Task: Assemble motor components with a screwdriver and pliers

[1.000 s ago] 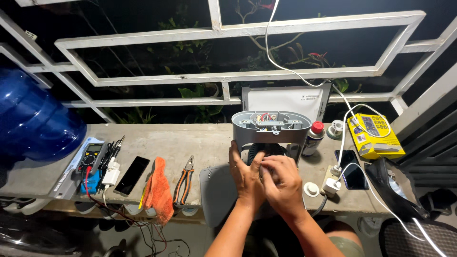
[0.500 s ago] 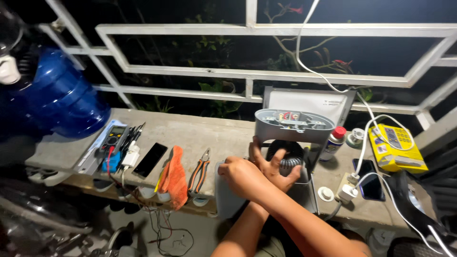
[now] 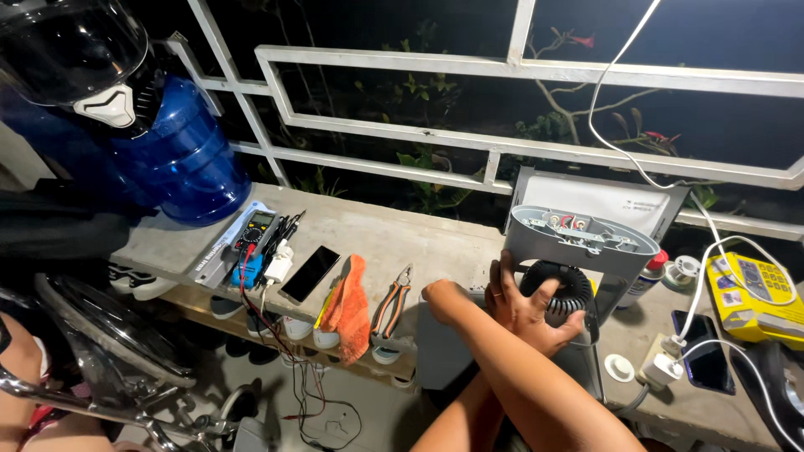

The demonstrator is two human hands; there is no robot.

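Observation:
A grey fan unit [image 3: 586, 251] stands on the concrete ledge [image 3: 394, 234], its top cover off so that wiring shows, with a round black grille [image 3: 569, 289] on its front. My forearms cross in front of it. My left hand [image 3: 523, 305] grips the grille's left rim with its fingers reaching up to the grey housing. My right hand [image 3: 442, 300] is curled at the left edge of the unit's lower casing, and its fingers are hidden.
Left of the unit lie pliers [image 3: 389, 310], an orange cloth [image 3: 347, 305], a phone [image 3: 310, 272] and a multimeter [image 3: 251, 234] with leads. A blue water jug [image 3: 184, 159] and helmet [image 3: 75, 59] stand far left. At right are a yellow box [image 3: 749, 289], a power strip [image 3: 662, 368] and a red-capped can [image 3: 649, 280].
The view has swung left and down, bringing the jug and helmet into sight. My right hand has moved from the grille across to the unit's left edge; my left stays on the grille.

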